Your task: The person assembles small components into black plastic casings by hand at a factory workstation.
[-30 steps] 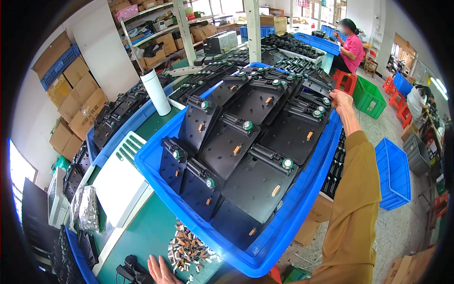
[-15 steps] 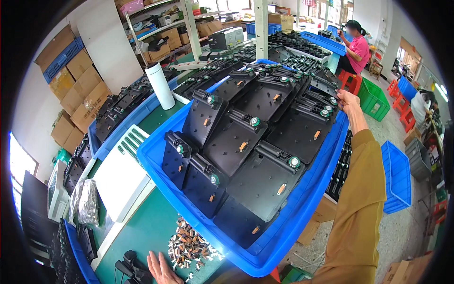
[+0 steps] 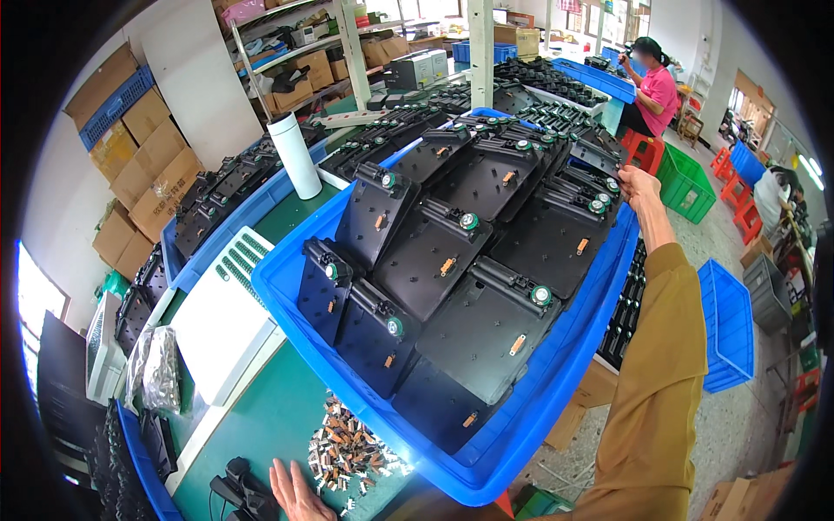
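A large blue plastic tub [image 3: 291, 334] stands tilted across the green table, filled with overlapping black plastic panels [image 3: 486, 334]. The panels carry round silver-and-green parts at one end and small orange-brown connectors. My right hand [image 3: 641, 193], arm stretched out, is closed at the tub's far right rim; its fingertips lie beside the corner of a black panel. Low in the picture, my left hand [image 3: 297, 497] rests on the table with its fingers stretched out. It lies between a heap of small brown and white connectors [image 3: 347, 447] and a black device with a cable [image 3: 243, 491].
A white tray with green parts [image 3: 230, 330] and a white cylinder [image 3: 294, 156] stand left of the tub. Further blue trays [image 3: 187, 273] hold black panels. A co-worker in pink [image 3: 658, 91] sits at the back right. Green [image 3: 686, 182] and blue crates [image 3: 725, 326] stand on the floor.
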`<state>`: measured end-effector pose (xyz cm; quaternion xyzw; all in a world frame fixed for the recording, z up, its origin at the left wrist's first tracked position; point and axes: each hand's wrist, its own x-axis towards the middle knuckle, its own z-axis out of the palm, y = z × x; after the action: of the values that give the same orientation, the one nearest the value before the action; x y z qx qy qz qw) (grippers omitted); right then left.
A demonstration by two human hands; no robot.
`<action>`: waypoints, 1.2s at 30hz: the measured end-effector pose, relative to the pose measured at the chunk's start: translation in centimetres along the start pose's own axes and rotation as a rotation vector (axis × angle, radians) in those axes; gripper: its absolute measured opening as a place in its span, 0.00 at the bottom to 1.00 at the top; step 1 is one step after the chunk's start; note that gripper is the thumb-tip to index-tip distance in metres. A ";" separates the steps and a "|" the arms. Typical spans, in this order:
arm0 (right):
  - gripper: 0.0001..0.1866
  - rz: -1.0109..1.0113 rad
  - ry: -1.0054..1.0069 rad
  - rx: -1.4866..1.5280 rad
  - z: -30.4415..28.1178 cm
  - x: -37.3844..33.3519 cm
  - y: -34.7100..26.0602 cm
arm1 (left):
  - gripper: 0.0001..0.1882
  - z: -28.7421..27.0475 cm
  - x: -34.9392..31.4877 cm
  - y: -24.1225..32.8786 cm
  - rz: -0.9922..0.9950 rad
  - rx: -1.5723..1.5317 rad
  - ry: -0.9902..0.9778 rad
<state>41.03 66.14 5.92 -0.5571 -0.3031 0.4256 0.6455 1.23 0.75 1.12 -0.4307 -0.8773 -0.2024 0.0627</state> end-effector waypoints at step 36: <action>0.13 0.262 -0.601 0.497 2.4 -17.4 -10.7 | 0.26 0.2 -0.4 0.3 -0.100 -0.015 -0.020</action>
<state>33.29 51.61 18.30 -0.2689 -0.2929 0.7081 0.5835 1.69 0.70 0.90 -0.3888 -0.8968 -0.2073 0.0405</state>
